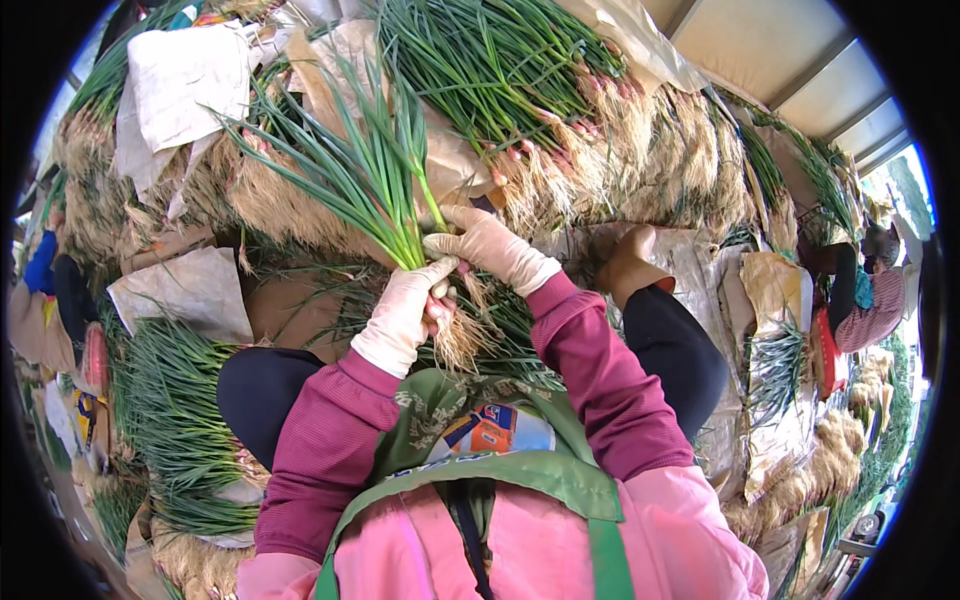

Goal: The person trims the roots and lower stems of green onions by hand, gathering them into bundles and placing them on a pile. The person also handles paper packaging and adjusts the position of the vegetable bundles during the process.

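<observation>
My left hand (402,312), in a pale glove, is closed around a bunch of green onions (372,205). Their long green leaves fan up and to the left, and pinkish bulbs with straw-coloured roots (462,335) hang below the fist. Just to the right, my gloved right hand (496,246) pinches a single green onion (431,203) by its lower stalk, close against the bunch. Its bulb shows under the fingers. Both hands are over my lap, where a green apron (480,470) is spread.
Ahead lies a large pile of green onions (490,70), roots toward me. Another pile (185,410) is at my left knee. White cloth (190,85) and brown paper sheets (185,290) lie among them. Another person (875,300) sits far right; a blue-gloved hand (42,262) shows far left.
</observation>
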